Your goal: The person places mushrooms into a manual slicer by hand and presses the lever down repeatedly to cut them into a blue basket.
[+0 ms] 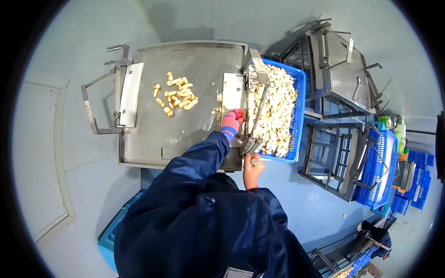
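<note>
My left hand [232,123], in a pink and blue striped glove, rests at the white cutting board [232,92] beside the hinged cutter [259,104]. Its fingers are bent together; what they hold, if anything, is hidden. My right hand [253,170], bare, is wrapped round the cutter's handle [254,161] at the table's near edge. Whole mushrooms [178,95] with brown caps and pale stems lie loosely on the steel table [204,60]. A few small pieces lie at the board's left edge. Sliced mushrooms [276,106] fill the blue basket [300,106] just right of the cutter.
A second cutter [121,92] with a white board is fixed at the table's left end. More steel tables [350,69] with cutters stand to the right. Beyond are blue crates [417,180]. Another person [376,238] is at the lower right. A teal bin [111,236] sits lower left.
</note>
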Demonstrator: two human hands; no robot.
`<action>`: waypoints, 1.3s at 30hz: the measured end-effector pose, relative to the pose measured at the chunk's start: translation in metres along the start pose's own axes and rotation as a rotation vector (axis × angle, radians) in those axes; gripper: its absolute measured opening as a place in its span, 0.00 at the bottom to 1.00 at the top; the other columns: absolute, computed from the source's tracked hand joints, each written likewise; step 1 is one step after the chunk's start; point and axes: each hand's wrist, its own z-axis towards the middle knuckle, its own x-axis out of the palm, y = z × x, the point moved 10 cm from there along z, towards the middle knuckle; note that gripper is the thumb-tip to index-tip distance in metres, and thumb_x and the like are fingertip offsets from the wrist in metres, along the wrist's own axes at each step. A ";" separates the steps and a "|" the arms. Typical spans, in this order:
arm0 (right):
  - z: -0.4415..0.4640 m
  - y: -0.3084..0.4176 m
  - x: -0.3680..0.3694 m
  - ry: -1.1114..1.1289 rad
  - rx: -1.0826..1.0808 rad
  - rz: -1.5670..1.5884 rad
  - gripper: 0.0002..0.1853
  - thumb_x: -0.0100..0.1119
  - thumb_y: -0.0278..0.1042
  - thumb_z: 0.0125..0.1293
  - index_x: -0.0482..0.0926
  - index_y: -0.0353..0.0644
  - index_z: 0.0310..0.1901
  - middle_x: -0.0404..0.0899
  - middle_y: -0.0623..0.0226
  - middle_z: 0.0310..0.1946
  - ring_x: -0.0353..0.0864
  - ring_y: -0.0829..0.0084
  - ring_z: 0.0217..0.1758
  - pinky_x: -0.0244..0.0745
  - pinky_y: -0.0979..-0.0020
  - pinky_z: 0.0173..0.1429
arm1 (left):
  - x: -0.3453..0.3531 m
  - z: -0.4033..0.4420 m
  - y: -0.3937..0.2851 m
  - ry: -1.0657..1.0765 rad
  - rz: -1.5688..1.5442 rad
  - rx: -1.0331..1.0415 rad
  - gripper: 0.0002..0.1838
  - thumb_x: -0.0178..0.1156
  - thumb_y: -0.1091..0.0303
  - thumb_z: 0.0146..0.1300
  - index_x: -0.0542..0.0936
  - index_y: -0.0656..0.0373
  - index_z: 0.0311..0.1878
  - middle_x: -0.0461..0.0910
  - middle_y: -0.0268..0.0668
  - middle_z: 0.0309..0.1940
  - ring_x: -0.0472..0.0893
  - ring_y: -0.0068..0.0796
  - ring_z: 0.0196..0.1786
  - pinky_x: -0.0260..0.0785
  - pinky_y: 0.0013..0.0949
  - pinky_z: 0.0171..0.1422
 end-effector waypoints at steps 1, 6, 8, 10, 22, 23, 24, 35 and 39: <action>0.008 0.022 -0.005 0.032 0.098 0.033 0.09 0.59 0.27 0.54 0.72 0.36 0.21 0.66 0.57 0.12 0.65 0.76 0.16 0.65 0.67 0.24 | -0.002 -0.003 -0.006 -0.002 -0.112 -0.042 0.15 0.58 0.82 0.51 0.76 0.62 0.44 0.79 0.39 0.35 0.78 0.29 0.37 0.72 0.30 0.45; -0.007 -0.017 0.009 0.027 0.019 0.037 0.10 0.61 0.29 0.54 0.71 0.36 0.21 0.67 0.60 0.11 0.65 0.78 0.16 0.63 0.67 0.23 | 0.004 0.003 -0.001 0.093 -0.236 -0.118 0.15 0.57 0.84 0.51 0.76 0.62 0.44 0.80 0.38 0.32 0.78 0.26 0.33 0.71 0.26 0.41; -0.006 -0.036 0.013 0.060 0.102 0.046 0.09 0.60 0.28 0.54 0.71 0.36 0.21 0.67 0.60 0.11 0.64 0.78 0.17 0.63 0.68 0.23 | 0.005 0.008 -0.001 0.119 -0.146 -0.125 0.14 0.54 0.84 0.54 0.75 0.64 0.45 0.79 0.38 0.35 0.78 0.26 0.36 0.71 0.26 0.43; 0.008 0.023 -0.006 0.021 0.052 -0.030 0.08 0.59 0.27 0.54 0.72 0.36 0.22 0.67 0.59 0.12 0.65 0.78 0.18 0.65 0.69 0.25 | 0.002 0.003 -0.008 0.065 -0.098 -0.110 0.13 0.53 0.83 0.54 0.76 0.63 0.44 0.80 0.39 0.32 0.78 0.26 0.33 0.71 0.27 0.41; -0.005 -0.005 0.005 0.011 -0.005 0.018 0.10 0.57 0.27 0.56 0.70 0.35 0.20 0.66 0.57 0.11 0.63 0.78 0.17 0.62 0.68 0.23 | 0.009 0.010 -0.005 0.066 -0.006 -0.089 0.13 0.54 0.83 0.52 0.76 0.63 0.42 0.80 0.36 0.30 0.78 0.26 0.33 0.71 0.28 0.40; -0.009 -0.019 0.012 0.032 0.016 0.049 0.11 0.58 0.28 0.56 0.70 0.35 0.20 0.65 0.57 0.11 0.63 0.76 0.16 0.62 0.66 0.22 | 0.009 0.011 -0.004 0.061 -0.004 -0.079 0.13 0.55 0.83 0.52 0.76 0.63 0.42 0.80 0.36 0.30 0.77 0.26 0.33 0.71 0.28 0.40; -0.007 -0.015 0.011 0.045 0.012 0.022 0.11 0.58 0.28 0.56 0.70 0.35 0.19 0.65 0.58 0.11 0.62 0.76 0.16 0.61 0.66 0.22 | 0.007 0.011 -0.007 0.052 0.023 -0.095 0.13 0.55 0.83 0.52 0.77 0.63 0.42 0.80 0.36 0.30 0.77 0.26 0.32 0.71 0.28 0.40; -0.009 -0.017 0.008 0.046 0.016 -0.079 0.10 0.58 0.29 0.55 0.72 0.36 0.21 0.70 0.52 0.13 0.71 0.58 0.15 0.64 0.63 0.22 | 0.007 0.012 -0.007 -0.105 0.106 -0.062 0.09 0.56 0.76 0.50 0.78 0.59 0.37 0.79 0.44 0.28 0.77 0.41 0.31 0.69 0.36 0.39; -0.005 -0.006 -0.001 -0.021 -0.006 -0.006 0.09 0.59 0.30 0.55 0.72 0.38 0.21 0.70 0.54 0.13 0.72 0.56 0.16 0.65 0.63 0.23 | -0.002 0.006 -0.028 -0.112 0.101 -0.248 0.09 0.52 0.78 0.53 0.78 0.58 0.36 0.77 0.36 0.23 0.75 0.29 0.27 0.69 0.33 0.35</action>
